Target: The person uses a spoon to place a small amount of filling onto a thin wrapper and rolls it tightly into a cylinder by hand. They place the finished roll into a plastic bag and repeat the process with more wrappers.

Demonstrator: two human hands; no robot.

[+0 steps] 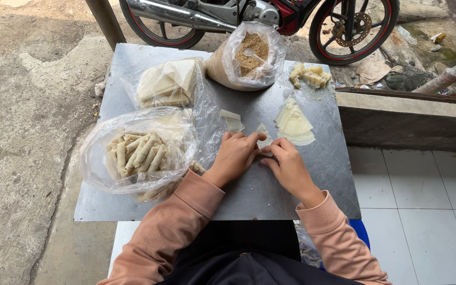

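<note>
Both hands, left (235, 157) and right (286, 164), pinching wrapper (264, 141) on table (249, 195), fingers curled. Risk: thin sheet tearing under hard pinch; roll loosening if grip uneven.

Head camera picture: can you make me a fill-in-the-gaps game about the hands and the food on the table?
1. The left hand and right hand both pinch one small pastry wrapper on the metal ____.
2. The bag of rolled pastries lies on the person's ____ side.
3. A white ____ rests in the bag of brown crumbs.
4. Beyond the table stands a ____.

Missing words: table; left; spoon; motorbike
</note>
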